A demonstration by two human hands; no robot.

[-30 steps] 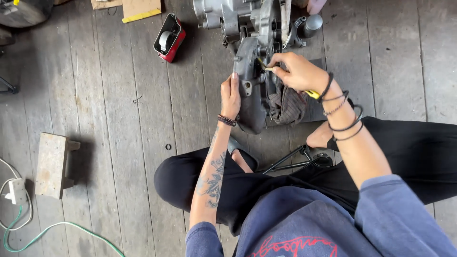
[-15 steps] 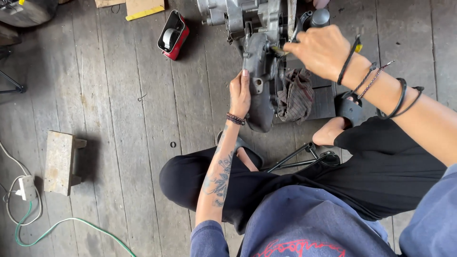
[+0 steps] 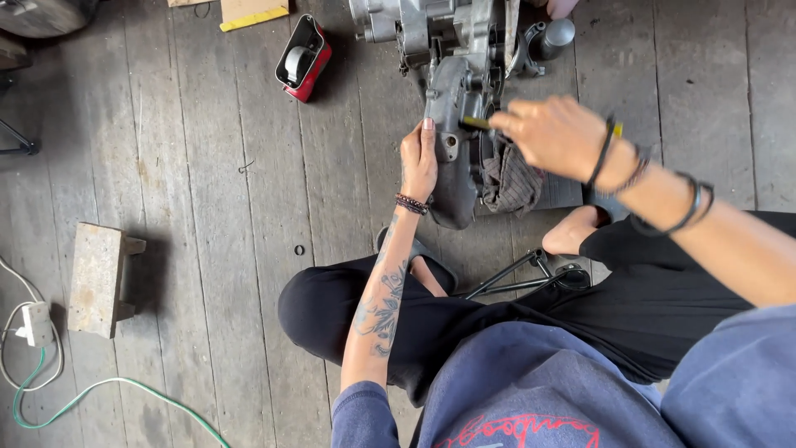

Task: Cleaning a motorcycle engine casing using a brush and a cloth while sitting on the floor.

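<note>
A grey metal engine case (image 3: 454,91) lies on the wooden plank floor in front of me. My left hand (image 3: 419,159) rests flat against the case's left side, steadying it. My right hand (image 3: 551,134) hovers over the case's right side and grips a yellow-handled tool (image 3: 476,123), whose tip points left at the case. A dark rag (image 3: 510,181) is bunched beside the case, under my right hand. Bracelets ring both wrists.
A red open box (image 3: 303,56) holding a round part sits up left. A small wooden block stool (image 3: 95,278) stands at the left, beside a white plug (image 3: 37,323) and green cable (image 3: 99,390). A black metal bar tool (image 3: 522,278) lies by my legs. A small ring (image 3: 298,250) lies on the planks.
My right hand has lifted off the case and swung right and then back over it with the tool. The left hand stays on the case. The view has shifted slightly.
</note>
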